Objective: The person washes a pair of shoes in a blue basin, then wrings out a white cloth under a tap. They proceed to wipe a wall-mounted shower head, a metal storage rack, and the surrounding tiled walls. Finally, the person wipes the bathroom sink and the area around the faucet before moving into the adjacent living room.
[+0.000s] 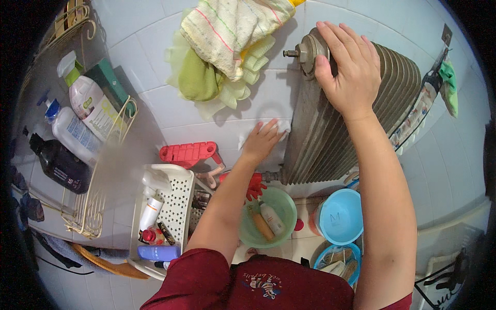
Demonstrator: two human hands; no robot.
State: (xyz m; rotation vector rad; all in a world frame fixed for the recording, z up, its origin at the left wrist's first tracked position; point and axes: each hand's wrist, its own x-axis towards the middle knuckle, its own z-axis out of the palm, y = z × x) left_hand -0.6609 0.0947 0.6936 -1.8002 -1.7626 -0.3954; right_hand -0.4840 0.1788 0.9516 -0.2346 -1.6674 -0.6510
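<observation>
Against the white tiled wall (155, 110), my left hand (262, 142) lies with fingers spread over a crumpled white tissue or wipe (285, 126), pressing it flat. Just right of it stands a grey-brown ribbed radiator (323, 135). My right hand (350, 77) rests on the radiator's top near its capped end fitting (309, 52), holding nothing. Above my left hand hang a striped towel (221, 33) and a green bath mitt (199, 79) with pale green mesh behind. Below the radiator, a pipe (271, 177) meets the wall side near red gloves (255, 186).
On the left, a wire rack (83, 209) holds several bottles. A white star-patterned basket trolley (180, 197) carries toiletries beside a red folding stool (190, 152). On the floor are a green basin (288, 224) with a bottle, a blue basin (341, 217) and a blue tub (358, 263).
</observation>
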